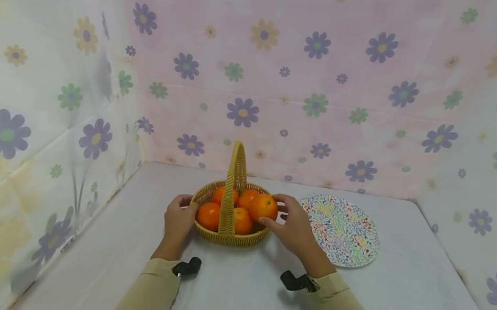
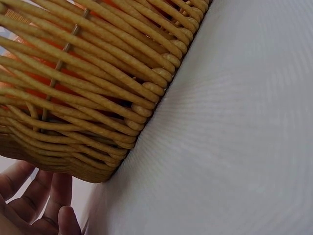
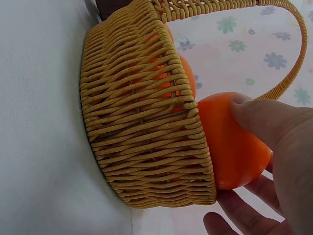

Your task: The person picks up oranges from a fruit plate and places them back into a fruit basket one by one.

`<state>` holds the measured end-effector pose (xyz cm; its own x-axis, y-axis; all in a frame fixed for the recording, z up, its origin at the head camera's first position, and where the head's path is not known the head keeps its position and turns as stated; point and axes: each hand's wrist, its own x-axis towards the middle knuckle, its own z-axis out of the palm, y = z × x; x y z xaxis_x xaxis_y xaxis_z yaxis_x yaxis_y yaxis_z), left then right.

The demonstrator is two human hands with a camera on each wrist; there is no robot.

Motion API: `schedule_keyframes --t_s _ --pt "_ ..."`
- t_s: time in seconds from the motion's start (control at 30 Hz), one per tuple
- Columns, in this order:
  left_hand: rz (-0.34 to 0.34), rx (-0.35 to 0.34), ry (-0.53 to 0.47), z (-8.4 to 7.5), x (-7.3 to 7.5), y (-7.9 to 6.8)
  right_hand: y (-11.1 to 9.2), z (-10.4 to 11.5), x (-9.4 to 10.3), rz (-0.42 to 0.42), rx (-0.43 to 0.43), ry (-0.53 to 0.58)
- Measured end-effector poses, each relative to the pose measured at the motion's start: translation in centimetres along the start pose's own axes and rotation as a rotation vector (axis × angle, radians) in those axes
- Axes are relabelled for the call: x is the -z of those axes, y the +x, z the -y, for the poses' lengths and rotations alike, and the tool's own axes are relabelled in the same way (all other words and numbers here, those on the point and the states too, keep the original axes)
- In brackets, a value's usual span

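Observation:
A yellow-brown wicker basket (image 1: 228, 238) with a tall arched handle stands on the table, several oranges (image 1: 208, 216) inside it. My left hand (image 1: 179, 219) holds the basket's left side at the rim; in the left wrist view its fingers (image 2: 61, 193) are against the weave. My right hand (image 1: 293, 225) grips an orange (image 1: 264, 208) at the basket's right rim, thumb on the near side and fingers around the far side. In the right wrist view this orange (image 3: 232, 142) sits at the rim, partly covered by the thumb.
Right of the basket lies a round, flat board (image 1: 342, 232) with multicoloured speckles, partly behind my right hand. The white-covered table (image 1: 234, 291) is bordered by flower-patterned cloth walls (image 1: 288, 76) at the back and both sides.

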<state>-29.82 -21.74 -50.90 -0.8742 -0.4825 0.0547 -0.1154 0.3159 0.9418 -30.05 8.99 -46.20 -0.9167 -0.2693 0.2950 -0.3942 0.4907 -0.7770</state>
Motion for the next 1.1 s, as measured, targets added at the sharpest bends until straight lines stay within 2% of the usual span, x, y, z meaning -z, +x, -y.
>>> schedule_keyframes --t_s 0.23,0.63,0.8,1.0,1.1 --pt "0.002 0.015 -0.002 0.1 0.1 0.0 0.0 -0.2 -0.3 0.002 -0.009 -0.025" --pt "0.016 0.012 0.011 0.6 -0.1 -0.5 -0.8 -0.8 -0.4 -0.026 0.034 -0.033" --pt "0.001 0.003 0.027 0.6 0.0 -0.4 -0.8 -0.8 -0.3 -0.024 0.049 -0.042" --pt "0.003 -0.057 0.079 0.6 0.5 -0.2 -0.5 -0.2 1.2 0.009 -0.020 -0.016" --pt "-0.005 -0.118 0.101 0.1 1.2 -0.2 -0.5 0.2 3.0 0.031 -0.050 -0.075"
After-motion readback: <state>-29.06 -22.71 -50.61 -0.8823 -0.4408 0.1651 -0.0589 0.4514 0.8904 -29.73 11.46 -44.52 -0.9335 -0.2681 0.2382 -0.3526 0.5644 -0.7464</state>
